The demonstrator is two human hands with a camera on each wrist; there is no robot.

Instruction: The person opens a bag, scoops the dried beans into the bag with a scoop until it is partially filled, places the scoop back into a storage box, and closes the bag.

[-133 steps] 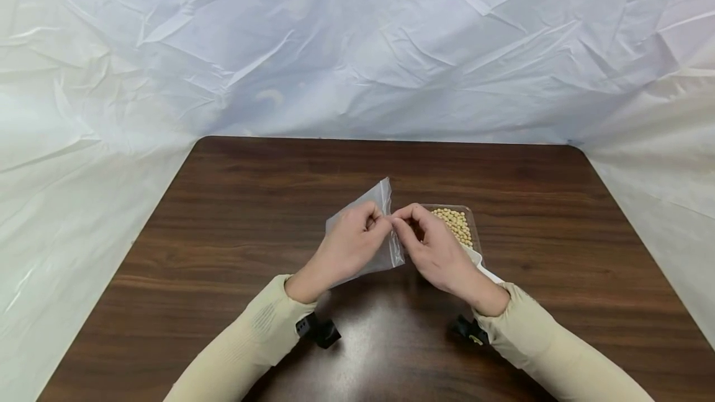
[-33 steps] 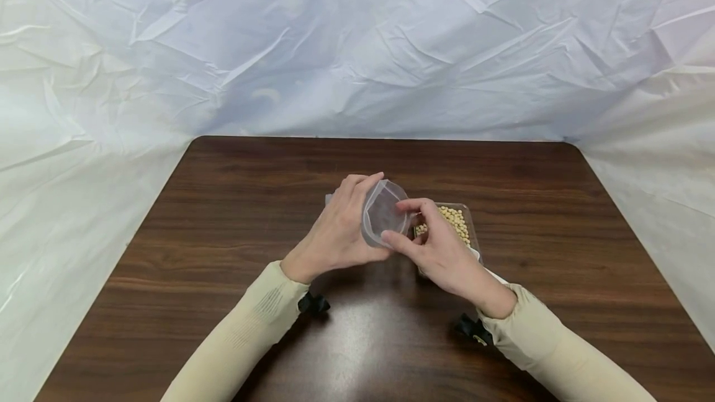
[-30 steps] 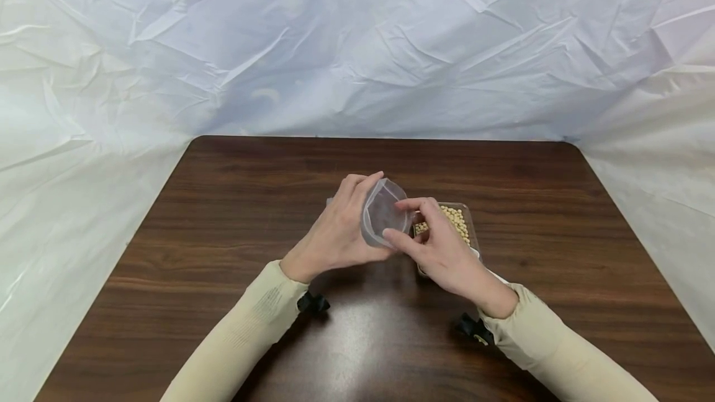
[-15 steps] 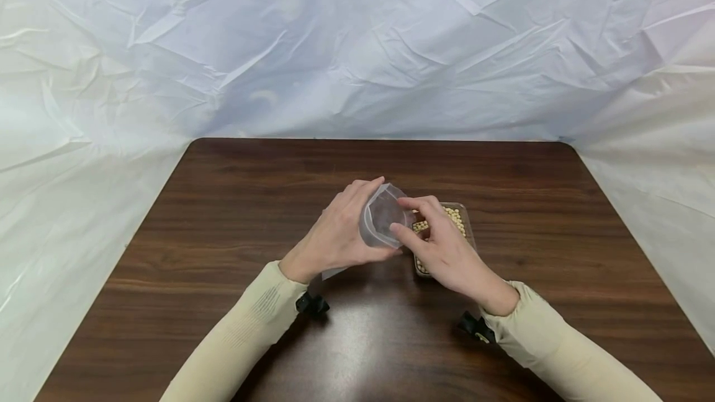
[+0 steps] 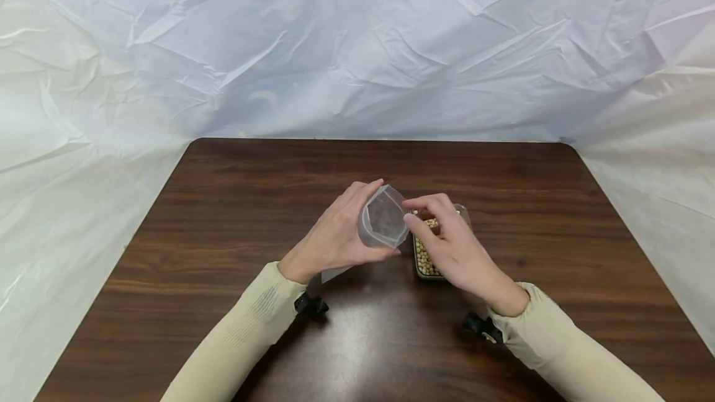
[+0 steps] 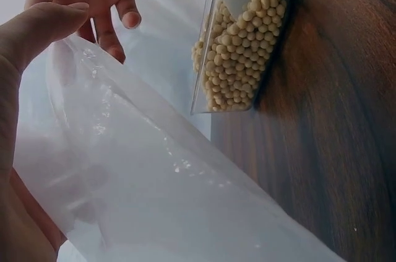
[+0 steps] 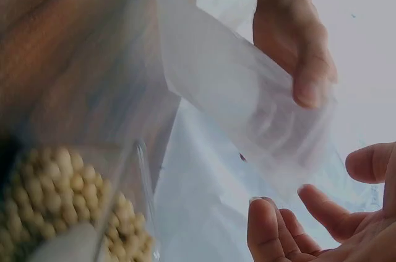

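Note:
My left hand point(image 5: 337, 237) grips a clear plastic bag point(image 5: 382, 219) above the table, thumb point(image 6: 37, 26) on one side of its rim. The bag's mouth gapes toward me in a rounded shape. My right hand point(image 5: 449, 244) hovers just right of the mouth with its fingers point(image 7: 266, 228) loosely spread; it holds nothing and its thumb tip lies at the bag's rim. Under that hand sits a clear tray of pale soybeans point(image 5: 424, 260), also seen in the left wrist view point(image 6: 241, 45) and blurred in the right wrist view point(image 7: 55, 197).
The dark wooden table point(image 5: 223, 216) is bordered by crumpled white sheeting point(image 5: 357, 48) at the back and on both sides. Small black straps show at both wrists.
Since 4.4 s ago the flat bag has been pulled open at its mouth. In the last second my right hand slid right, off the bag's rim, over the bean tray.

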